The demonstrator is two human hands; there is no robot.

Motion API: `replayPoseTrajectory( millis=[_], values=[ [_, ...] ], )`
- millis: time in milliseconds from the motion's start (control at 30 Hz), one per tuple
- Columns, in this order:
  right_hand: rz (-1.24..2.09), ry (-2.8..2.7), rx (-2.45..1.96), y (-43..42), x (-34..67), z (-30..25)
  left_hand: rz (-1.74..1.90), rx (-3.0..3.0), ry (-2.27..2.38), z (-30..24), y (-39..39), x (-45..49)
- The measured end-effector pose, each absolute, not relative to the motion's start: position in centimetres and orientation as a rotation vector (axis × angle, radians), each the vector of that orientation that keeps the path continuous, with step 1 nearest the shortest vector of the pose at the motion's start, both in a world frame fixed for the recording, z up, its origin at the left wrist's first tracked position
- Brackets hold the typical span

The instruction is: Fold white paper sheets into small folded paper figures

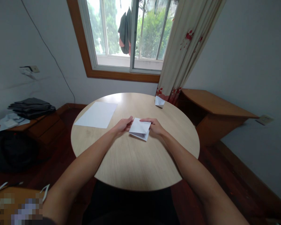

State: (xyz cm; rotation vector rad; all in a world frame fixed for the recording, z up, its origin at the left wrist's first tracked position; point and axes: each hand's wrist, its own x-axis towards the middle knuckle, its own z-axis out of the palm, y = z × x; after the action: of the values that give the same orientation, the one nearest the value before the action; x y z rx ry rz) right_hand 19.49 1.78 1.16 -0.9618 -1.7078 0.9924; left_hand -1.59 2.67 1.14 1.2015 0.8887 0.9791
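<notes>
A small square of folded white paper [140,126] is held just above the round wooden table [131,165], its layers parted along the near edge. My right hand [154,125] pinches its right side, thumb lying over the top face. At the left edge my left hand [124,125] grips the paper, with the thumb raised and the fingers partly hidden behind and beneath it. Flat on the table's left side lies a white paper sheet [97,115]. Near the far right edge stands a small folded paper piece [159,102].
Behind the table are a window [131,67] and a flowered curtain [178,56]. A brown wooden desk [215,103] stands to the right. On the left, folded dark clothes [31,107] lie on a low cabinet [49,129], with a black bag [14,151] below.
</notes>
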Motion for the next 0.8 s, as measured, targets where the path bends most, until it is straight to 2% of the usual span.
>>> replayPoseTrajectory(
  millis=[267,800],
  values=[
    [0.906,-1.932,-0.878,1.39,19.45,1.48,0.920,1.043,0.833,1.07,2.92,-1.40],
    [0.992,-1.924,-0.834,1.44,19.51,1.15,0.931,1.154,0.915,1.05,2.93,-1.54]
  ],
)
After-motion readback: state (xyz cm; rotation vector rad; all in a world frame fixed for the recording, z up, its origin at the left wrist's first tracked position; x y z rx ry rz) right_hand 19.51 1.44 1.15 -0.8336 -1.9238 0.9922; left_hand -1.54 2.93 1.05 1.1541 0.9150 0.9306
